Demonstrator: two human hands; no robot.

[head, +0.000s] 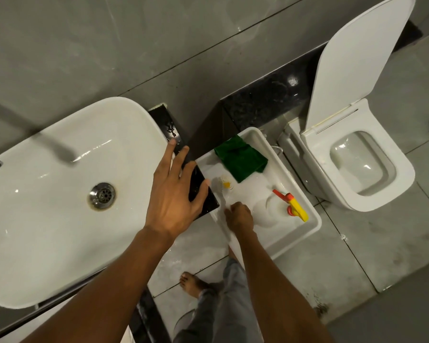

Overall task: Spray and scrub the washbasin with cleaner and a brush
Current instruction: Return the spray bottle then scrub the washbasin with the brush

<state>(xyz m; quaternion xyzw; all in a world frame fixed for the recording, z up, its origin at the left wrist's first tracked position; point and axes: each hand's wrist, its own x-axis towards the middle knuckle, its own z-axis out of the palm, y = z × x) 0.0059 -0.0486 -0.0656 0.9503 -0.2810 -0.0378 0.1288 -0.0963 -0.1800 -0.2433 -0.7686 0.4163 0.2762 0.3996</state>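
**Right hand on the brush in the tub, left hand spread by the basin**

Right hand [239,216] is down in the white tub [307,229], fingers curled around what looks like the clear handle of the brush [222,188]; grip looks closed on it but the handle is see-through and partly hidden, so not certain. Brush head with yellow core lies just beyond the knuckles. Judgement: light, stiff, likely wet and slick, so take it mid-handle, not by the bristles.

Spray bottle [294,206], red/yellow trigger, white body, lies on its side just right of that hand. Judgement: light plastic, grab at the neck under the trigger.

Left hand [175,194] is open, fingers splayed, holding nothing, over the black counter edge [203,199] at the rim of the washbasin [60,194]. Basin sits left of it, glossy, staining around the drain [102,195].

Beyond the right hand: green cloth [240,158] in the tub's far end. Further right, toilet [357,164], lid up. Grey tiled floor and wall, floor looks wet, bare feet; slip risk.
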